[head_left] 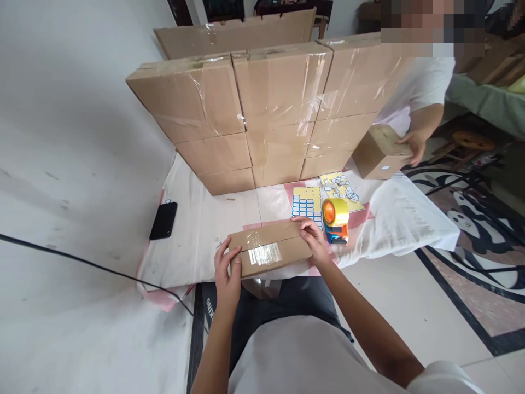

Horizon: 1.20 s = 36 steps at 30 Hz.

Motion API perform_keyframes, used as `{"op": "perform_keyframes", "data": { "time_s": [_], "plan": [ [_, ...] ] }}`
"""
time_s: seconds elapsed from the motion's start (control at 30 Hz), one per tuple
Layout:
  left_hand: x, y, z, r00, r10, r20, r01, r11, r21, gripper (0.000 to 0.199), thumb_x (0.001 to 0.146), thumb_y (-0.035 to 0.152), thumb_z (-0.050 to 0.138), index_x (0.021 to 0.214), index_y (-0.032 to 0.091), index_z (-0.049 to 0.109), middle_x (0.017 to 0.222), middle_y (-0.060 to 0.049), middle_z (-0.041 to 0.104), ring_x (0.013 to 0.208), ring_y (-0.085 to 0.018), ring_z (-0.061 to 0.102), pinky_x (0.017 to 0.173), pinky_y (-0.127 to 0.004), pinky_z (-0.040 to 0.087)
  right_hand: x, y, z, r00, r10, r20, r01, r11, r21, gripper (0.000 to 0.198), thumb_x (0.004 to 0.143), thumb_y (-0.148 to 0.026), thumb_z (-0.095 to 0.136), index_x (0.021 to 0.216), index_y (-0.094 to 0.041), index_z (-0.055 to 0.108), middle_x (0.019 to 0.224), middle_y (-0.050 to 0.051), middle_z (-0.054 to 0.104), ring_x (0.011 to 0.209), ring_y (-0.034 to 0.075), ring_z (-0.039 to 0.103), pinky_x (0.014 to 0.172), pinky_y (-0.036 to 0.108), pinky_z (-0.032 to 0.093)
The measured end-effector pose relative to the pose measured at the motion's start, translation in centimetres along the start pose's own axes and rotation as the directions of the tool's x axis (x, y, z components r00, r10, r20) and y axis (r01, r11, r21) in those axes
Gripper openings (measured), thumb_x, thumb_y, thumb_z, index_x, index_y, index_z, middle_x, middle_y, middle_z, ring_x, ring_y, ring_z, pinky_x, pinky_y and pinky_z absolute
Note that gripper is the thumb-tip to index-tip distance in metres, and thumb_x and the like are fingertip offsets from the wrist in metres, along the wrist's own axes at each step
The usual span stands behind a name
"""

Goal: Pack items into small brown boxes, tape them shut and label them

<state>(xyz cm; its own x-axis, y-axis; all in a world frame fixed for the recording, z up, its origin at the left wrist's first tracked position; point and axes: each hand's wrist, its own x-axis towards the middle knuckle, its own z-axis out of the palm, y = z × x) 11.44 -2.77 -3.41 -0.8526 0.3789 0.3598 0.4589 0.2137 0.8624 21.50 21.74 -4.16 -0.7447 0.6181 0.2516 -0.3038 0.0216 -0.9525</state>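
Note:
A flat brown cardboard box (268, 232) lies at the front of the cloth-covered table, a shiny strip of clear tape across its top seam. My left hand (227, 268) grips its left end, thumb and fingers closed around the edge. At the other end, my right hand (314, 239) holds the far right corner. Just right of that hand stands a tape dispenser (336, 221) with a yellow roll. Behind it lie a yellow sheet of blue-edged labels (305, 202) and a second sheet (342, 189) covered with loose labels.
A wall of stacked, taped cartons (274, 109) rises along the table's back. A black phone (163, 221) lies at the left. Across the table at right, another person's hand (416, 146) rests on a small carton (381, 153). A black cable (102, 266) hangs by the left wall.

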Motion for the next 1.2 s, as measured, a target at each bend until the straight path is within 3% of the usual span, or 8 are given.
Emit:
{"op": "perform_keyframes", "data": {
  "time_s": [1.2],
  "plan": [
    [0.04, -0.63, 0.37, 0.999, 0.034, -0.002, -0.034, 0.999, -0.036, 0.023, 0.098, 0.029, 0.048, 0.113, 0.026, 0.066, 0.147, -0.009, 0.048, 0.139, -0.025, 0.043, 0.117, -0.052, 0.033, 0.18, -0.23, 0.14, 1.0, 0.01, -0.022, -0.011, 1.0, -0.02, 0.005, 0.084, -0.023, 0.059, 0.083, -0.027, 0.056, 0.122, 0.002, 0.069, 0.122, 0.026, 0.057, 0.105, 0.043, 0.037]
  ]
}}
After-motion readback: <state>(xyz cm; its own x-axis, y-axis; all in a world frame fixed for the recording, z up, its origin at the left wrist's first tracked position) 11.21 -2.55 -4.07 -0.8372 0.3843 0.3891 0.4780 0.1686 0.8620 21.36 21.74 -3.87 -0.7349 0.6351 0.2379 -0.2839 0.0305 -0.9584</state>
